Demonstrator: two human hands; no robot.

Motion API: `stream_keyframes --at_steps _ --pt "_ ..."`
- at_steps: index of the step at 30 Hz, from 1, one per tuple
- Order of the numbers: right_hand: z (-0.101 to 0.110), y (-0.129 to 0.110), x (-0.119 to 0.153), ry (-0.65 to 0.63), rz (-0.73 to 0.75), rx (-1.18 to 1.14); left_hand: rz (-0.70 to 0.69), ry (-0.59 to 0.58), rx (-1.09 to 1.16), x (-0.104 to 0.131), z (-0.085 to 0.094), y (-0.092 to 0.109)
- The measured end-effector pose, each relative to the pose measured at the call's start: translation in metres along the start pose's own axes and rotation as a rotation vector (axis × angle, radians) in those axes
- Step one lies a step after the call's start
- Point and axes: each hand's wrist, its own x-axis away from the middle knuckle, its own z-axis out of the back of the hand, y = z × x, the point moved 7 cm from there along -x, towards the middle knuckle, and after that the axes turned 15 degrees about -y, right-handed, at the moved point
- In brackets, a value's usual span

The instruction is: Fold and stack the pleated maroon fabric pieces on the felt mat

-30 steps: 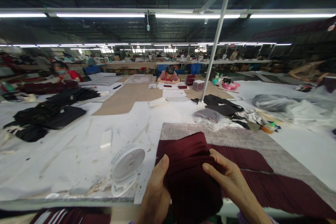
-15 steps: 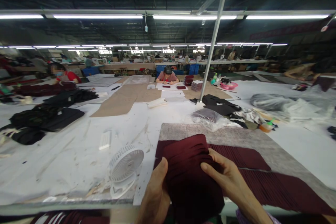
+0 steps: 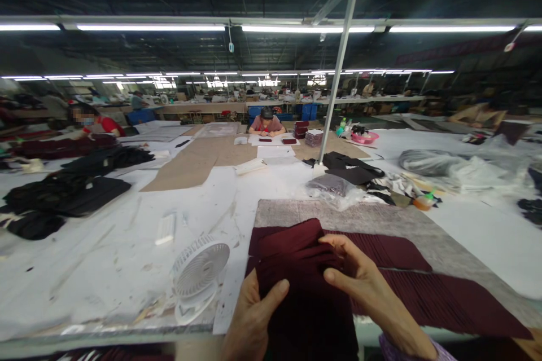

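The left hand (image 3: 254,321) has shifted its thumb across the maroon pleated fabric (image 3: 305,293); the right hand (image 3: 359,287) pinches the fabric too, with a white fan (image 3: 199,271) at nine o'clock.

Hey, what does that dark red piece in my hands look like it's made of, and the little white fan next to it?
The dark red piece looks like thin pleated woven fabric, matte: fine parallel folds show and it bends softly between the left hand and right hand. The white fan appears to be moulded plastic with a smooth, slightly glossy finish and a thin radial grille.
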Motion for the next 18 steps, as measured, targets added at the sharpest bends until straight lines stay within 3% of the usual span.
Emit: stream_keyframes --at_steps 3,7,13,18 --pt "-0.008 0.002 -0.002 -0.063 -0.02 -0.037 -0.03 0.037 -0.002 0.0 0.004 0.004" --pt "-0.007 0.007 -0.003 -0.018 -0.047 0.088 -0.054 0.028 0.055 -0.002 0.003 0.004" --pt "0.002 0.016 0.001 0.013 -0.056 0.16 0.044 0.149 0.296 0.004 0.012 -0.013" --pt "0.0 0.016 -0.002 -0.051 -0.079 0.109 0.008 0.025 0.539 -0.001 0.004 -0.009"
